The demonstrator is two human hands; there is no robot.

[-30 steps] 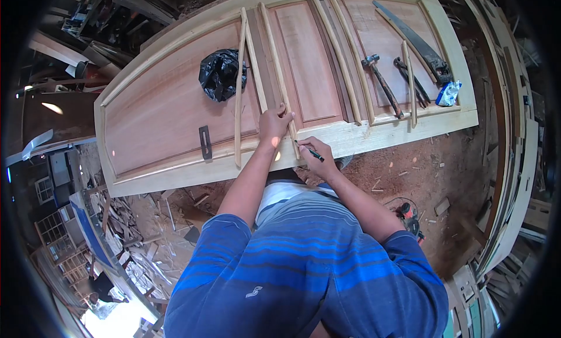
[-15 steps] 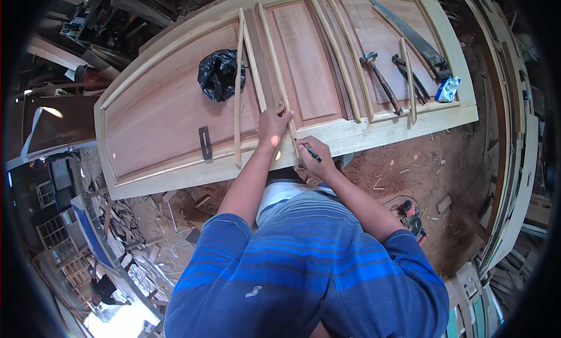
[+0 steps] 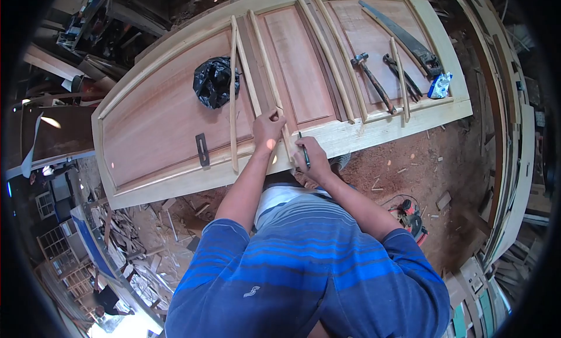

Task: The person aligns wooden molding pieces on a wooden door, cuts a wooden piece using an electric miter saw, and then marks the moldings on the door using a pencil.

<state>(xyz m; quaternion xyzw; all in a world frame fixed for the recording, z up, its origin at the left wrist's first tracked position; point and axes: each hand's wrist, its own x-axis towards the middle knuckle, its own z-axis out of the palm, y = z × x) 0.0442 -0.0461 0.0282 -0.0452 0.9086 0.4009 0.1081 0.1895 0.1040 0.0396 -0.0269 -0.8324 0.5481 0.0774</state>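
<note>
A large pale-framed wooden door (image 3: 333, 136) with reddish panels lies in front of me. My left hand (image 3: 269, 129) pinches the lower part of a thin wood strip (image 3: 265, 57) near the door's front edge. Just right of it, my right hand (image 3: 314, 158) holds a dark green pen (image 3: 304, 153), its tip pointing up and away from the strip. Left of my left hand, another loose strip (image 3: 233, 104) lies across the door, beside a black plastic bag (image 3: 213, 84). A dark slotted metal piece (image 3: 202, 150) rests near the front edge.
On the door's right lie a hammer (image 3: 376, 85), pincers (image 3: 403, 75), a handsaw (image 3: 409, 41) and a blue-white packet (image 3: 440, 85). A red power tool (image 3: 412, 220) sits on the littered floor. Boards line the right side. Another person (image 3: 107, 300) is at far lower left.
My right hand has drawn slightly away from the strip, and the pen has turned from slanting to nearly upright in view. The view has shifted, so the door's items appear further left.
</note>
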